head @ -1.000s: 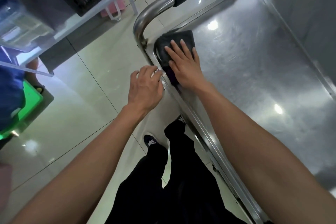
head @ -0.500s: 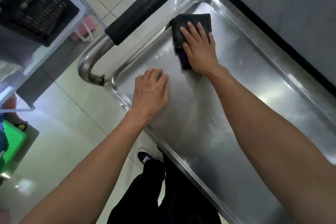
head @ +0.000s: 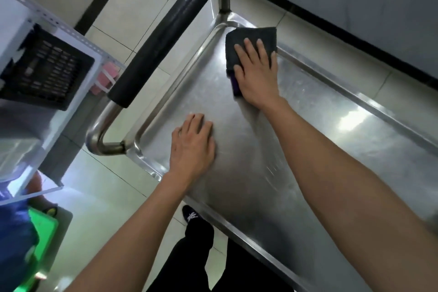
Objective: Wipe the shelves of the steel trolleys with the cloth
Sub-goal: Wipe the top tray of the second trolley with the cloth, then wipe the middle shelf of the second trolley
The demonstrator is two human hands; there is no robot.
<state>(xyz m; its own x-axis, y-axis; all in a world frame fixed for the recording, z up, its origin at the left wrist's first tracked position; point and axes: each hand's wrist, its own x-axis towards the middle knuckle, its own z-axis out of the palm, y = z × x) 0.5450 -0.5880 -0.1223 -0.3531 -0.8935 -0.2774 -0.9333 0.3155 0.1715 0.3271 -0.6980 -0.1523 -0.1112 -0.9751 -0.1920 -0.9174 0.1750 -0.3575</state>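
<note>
A person's right hand (head: pixel 257 73) presses a folded dark grey cloth (head: pixel 251 41) flat against the top shelf (head: pixel 308 137) of a stainless-steel trolley, fingers straight and slightly spread over the fabric. The cloth sits in the shelf's far corner, against the raised rim and just beside the upright of the push handle (head: pixel 163 38), a steel tube sleeved in black foam; a purple edge shows under the heel of the hand. The left hand (head: pixel 193 147) rests palm-down on the bare steel near the shelf's left corner, fingers together and lightly bent, holding nothing. Both bare forearms reach in from the near side. Below them are black trousers and a dark shoe (head: pixel 190 214) on the pale tiled floor. To the left stands a white rack (head: pixel 71 35) carrying a black perforated crate (head: pixel 45 69), with a pink object beneath it and a green item (head: pixel 42 230) at the near left.
</note>
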